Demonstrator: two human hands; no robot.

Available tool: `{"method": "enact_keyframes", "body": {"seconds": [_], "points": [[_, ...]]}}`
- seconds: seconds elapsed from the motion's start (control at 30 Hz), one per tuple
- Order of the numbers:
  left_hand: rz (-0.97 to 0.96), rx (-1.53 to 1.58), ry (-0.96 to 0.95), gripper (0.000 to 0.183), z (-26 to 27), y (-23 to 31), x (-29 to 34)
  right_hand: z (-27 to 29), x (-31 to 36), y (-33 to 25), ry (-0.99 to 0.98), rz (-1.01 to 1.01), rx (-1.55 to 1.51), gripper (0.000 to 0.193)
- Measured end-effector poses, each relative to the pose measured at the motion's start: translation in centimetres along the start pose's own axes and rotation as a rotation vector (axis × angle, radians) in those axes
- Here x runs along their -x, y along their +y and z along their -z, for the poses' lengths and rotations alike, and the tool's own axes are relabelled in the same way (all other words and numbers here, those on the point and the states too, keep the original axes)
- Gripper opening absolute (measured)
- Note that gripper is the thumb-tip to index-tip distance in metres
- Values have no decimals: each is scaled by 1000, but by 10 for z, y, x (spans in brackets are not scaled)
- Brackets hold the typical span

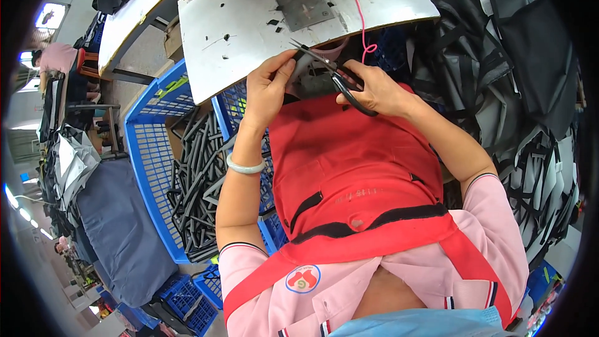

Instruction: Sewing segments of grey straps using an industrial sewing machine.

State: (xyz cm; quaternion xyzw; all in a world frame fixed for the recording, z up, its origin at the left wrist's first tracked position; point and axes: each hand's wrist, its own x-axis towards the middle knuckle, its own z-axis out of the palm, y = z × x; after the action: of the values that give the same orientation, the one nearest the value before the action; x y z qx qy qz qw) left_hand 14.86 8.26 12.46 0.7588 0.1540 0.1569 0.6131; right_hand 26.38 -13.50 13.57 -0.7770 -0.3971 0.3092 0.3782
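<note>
My right hand (379,92) grips a pair of scissors (329,64) by the black loop handles. The metal blades point up and left, past the fingertips of my left hand. My left hand (269,87) is closed in a pinch, thumb against forefinger, beside the blades. A small dark bit shows at its fingertips by the blades, too small to name. Both hands are above the red apron on my lap, near the front edge of the white worktable (234,50).
A metal plate (304,4) and black scraps lie on the worktable, with a pink cord (357,6) across it. Left of me, a blue crate (150,156) holds many dark grey strips (199,181). Black and grey fabric pieces (493,81) pile up at right. A person (59,62) is far left.
</note>
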Motion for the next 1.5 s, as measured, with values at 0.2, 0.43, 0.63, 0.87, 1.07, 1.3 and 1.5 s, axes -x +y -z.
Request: {"method": "enact_keyframes", "body": {"seconds": [0.2,0.43,0.63,0.87,1.07,1.3,1.5], "points": [[-26,-13,-7,25,-1,-2,-3,5,-2,6,47,48,60,54],[-26,45,-8,25,-5,16,-6,15,-10,23,-19,83,-269,32],[-58,62,-14,26,-5,20,-7,29,-5,11,38,181,-13,74],[-51,55,-12,26,-11,16,-7,27,2,5,-12,72,-47,72],[-1,87,-26,25,-3,16,-7,30,-3,12,-53,29,-144,42],[-301,-403,127,18,13,52,-27,119,-53,47,455,165,635,41],[-532,-688,218,20,17,82,-83,138,-91,100,707,141,731,46]]}}
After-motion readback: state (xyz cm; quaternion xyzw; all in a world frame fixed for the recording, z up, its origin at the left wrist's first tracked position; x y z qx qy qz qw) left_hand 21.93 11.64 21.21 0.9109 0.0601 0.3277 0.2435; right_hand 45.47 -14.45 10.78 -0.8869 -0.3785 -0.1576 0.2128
